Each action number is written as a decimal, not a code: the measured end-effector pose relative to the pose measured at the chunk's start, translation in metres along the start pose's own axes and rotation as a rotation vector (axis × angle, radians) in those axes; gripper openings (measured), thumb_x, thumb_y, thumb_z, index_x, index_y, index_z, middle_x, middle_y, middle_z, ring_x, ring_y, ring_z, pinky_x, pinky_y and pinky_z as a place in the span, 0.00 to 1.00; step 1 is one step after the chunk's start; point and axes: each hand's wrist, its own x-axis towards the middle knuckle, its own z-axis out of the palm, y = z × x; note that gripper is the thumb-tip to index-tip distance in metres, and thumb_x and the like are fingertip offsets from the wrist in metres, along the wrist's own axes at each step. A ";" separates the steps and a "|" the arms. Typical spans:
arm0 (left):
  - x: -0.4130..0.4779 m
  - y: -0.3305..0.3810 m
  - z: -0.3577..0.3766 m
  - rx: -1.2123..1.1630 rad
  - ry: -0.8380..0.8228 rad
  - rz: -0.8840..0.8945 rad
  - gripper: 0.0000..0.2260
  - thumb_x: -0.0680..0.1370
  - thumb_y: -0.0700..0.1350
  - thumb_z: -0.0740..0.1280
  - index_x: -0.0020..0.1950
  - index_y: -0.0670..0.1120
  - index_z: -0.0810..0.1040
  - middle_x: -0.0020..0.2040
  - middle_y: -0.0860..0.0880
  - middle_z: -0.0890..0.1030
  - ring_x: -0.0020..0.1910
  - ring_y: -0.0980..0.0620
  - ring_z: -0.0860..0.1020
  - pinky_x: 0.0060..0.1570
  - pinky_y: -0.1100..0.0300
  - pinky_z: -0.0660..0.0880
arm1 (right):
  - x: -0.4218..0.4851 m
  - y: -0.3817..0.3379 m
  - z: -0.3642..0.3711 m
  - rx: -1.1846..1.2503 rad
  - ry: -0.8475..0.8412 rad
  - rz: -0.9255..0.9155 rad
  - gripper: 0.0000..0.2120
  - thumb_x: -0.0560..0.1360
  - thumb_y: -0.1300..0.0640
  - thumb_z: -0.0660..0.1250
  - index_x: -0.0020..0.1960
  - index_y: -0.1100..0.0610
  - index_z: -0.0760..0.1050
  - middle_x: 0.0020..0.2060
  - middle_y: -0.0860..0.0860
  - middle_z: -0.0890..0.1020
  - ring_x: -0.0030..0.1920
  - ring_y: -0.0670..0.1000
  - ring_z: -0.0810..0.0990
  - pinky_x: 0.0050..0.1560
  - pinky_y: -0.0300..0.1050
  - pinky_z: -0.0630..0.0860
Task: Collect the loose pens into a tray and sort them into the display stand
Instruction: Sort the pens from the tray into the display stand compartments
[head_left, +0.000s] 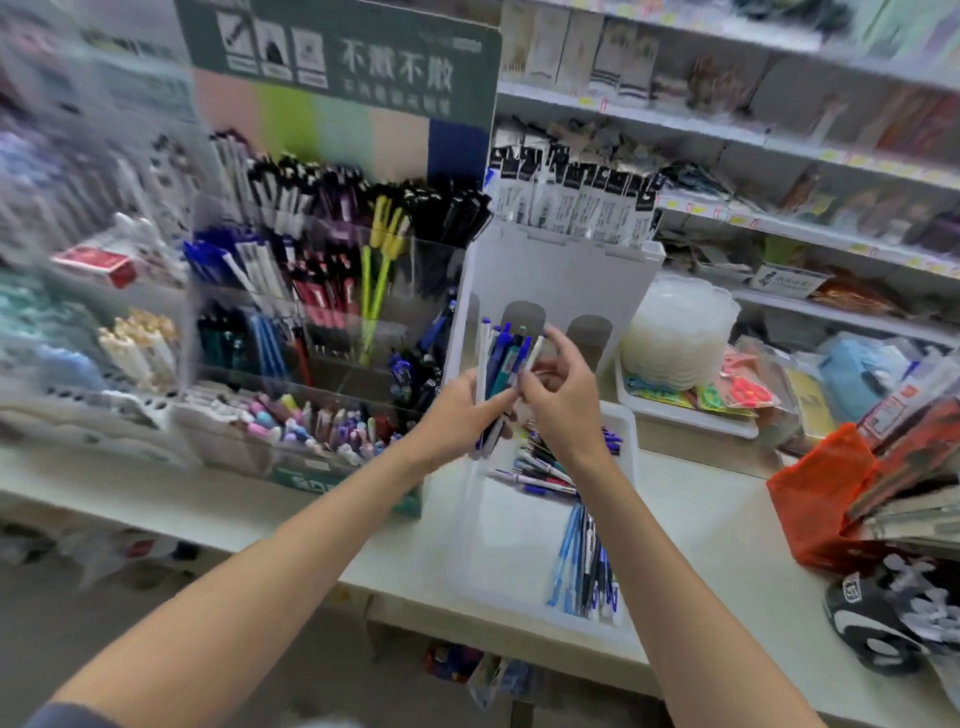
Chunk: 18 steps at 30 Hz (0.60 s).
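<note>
Left hand (457, 410) grips a bundle of pens (500, 358) upright; right hand (563, 395) pinches its white pen (536, 347). The tray (511, 545) lies below the fingers, the display stand (332, 291) left of them.

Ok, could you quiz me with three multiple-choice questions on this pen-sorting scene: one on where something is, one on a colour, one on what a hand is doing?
1. Where does the white tray sit relative to the display stand?
A) to its left B) to its right C) on top of it
2. The pens at the tray's near end are mostly:
A) blue B) yellow C) pink
3. The left hand is:
A) flat on the counter B) empty C) gripping a bundle of pens

Answers: 1 B, the tray lies on the counter by the stand's right side. 2 A, blue barrels dominate there. 3 C, its fingers wrap the bundle of pens.
</note>
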 end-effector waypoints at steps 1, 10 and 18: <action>0.001 0.001 -0.015 -0.018 0.017 0.032 0.11 0.81 0.49 0.66 0.56 0.42 0.75 0.42 0.44 0.82 0.35 0.51 0.82 0.34 0.61 0.78 | 0.005 -0.009 0.013 -0.002 0.002 -0.041 0.26 0.77 0.66 0.67 0.73 0.55 0.66 0.46 0.54 0.81 0.46 0.49 0.83 0.46 0.41 0.81; 0.008 -0.017 -0.193 -0.039 0.173 0.045 0.03 0.83 0.43 0.63 0.50 0.45 0.73 0.36 0.45 0.79 0.30 0.51 0.78 0.31 0.59 0.76 | 0.048 -0.086 0.169 0.048 0.216 -0.319 0.24 0.78 0.68 0.65 0.72 0.59 0.65 0.41 0.52 0.79 0.37 0.42 0.77 0.41 0.34 0.75; -0.003 -0.023 -0.301 -0.179 0.140 -0.004 0.04 0.81 0.41 0.66 0.51 0.40 0.76 0.38 0.45 0.83 0.31 0.52 0.80 0.32 0.61 0.77 | 0.083 -0.117 0.257 -0.125 0.340 -0.524 0.21 0.77 0.67 0.65 0.69 0.62 0.66 0.44 0.51 0.78 0.39 0.45 0.80 0.41 0.38 0.78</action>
